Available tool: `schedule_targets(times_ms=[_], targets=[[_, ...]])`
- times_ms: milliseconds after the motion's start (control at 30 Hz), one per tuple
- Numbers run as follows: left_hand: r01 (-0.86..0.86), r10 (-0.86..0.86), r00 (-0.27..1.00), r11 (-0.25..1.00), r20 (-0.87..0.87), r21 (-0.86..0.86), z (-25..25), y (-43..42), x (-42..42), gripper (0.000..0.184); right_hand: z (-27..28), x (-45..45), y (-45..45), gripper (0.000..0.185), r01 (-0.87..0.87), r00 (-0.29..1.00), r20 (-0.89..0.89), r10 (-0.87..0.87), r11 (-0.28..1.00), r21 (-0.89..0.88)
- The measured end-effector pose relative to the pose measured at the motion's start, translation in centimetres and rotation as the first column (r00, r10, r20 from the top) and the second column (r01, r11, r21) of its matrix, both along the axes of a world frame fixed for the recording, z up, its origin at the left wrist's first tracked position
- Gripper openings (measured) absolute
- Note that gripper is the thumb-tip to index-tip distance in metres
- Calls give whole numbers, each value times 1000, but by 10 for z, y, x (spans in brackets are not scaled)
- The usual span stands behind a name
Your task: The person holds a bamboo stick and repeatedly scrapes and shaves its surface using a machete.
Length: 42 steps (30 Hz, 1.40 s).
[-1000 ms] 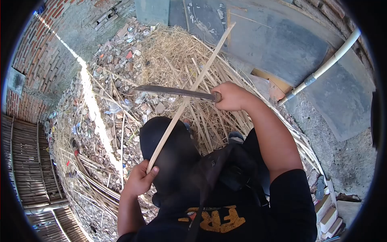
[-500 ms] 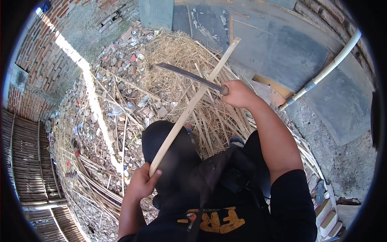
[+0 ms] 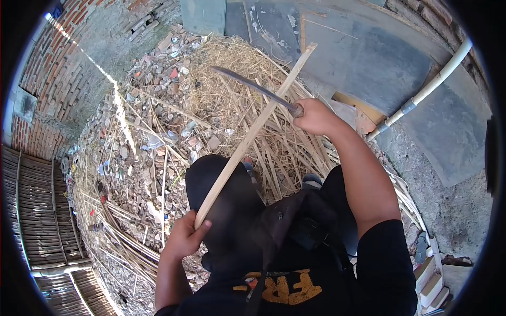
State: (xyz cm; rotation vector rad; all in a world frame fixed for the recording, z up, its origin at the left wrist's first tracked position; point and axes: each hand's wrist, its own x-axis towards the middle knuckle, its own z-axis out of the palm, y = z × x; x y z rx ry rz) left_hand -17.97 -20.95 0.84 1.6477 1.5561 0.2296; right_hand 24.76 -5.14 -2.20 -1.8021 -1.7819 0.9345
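Observation:
My left hand [image 3: 185,236] is closed around the lower end of a long, pale bamboo strip [image 3: 245,145], thumb along its side. The strip slants up and away across my dark-clad knee, its far end over the straw. In my right hand [image 3: 316,117] is the handle of a machete [image 3: 252,84], its fingers wrapped round it. The long dark blade points left and crosses the upper part of the strip, apparently touching it; the exact contact is too small to tell.
Straw and shavings [image 3: 226,58] and loose strips [image 3: 279,158] lie before my feet. Rubble [image 3: 153,116] covers the ground at left, with more bamboo strips [image 3: 126,237]. Grey boards [image 3: 358,68] lean at the back, beside a pale pole [image 3: 437,81]. A brick wall [image 3: 63,73] stands left.
My right hand and the machete have shifted slightly right, with the blade tilting a little more. The strip and my left hand have barely moved. The sunlight streak at left has narrowed.

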Motion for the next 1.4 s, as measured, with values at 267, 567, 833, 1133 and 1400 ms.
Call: schedule_targets(times_ms=[267, 567, 833, 1133, 1400], targets=[[39, 3, 973, 984, 229, -176, -19, 8, -20, 39, 8, -28, -13, 21, -253, 964, 60, 257, 965, -69], [57, -54, 998, 992, 28, -114, -5, 8, -6, 42, 29, -52, -31, 22, -357, 880, 355, 316, 933, 55], [21, -18, 999, 991, 29, -130, -8, 8, -9, 33, 14, -24, -6, 22, -130, 986, 108, 129, 992, -3], [1, 12, 995, 992, 100, -129, -4, 7, -3, 28, -3, -3, 8, 27, -57, 996, 72, 61, 997, -57], [2, 12, 996, 988, 93, -157, -11, 7, -10, 27, 12, -16, -16, 27, -134, 980, 159, 118, 986, 95]])
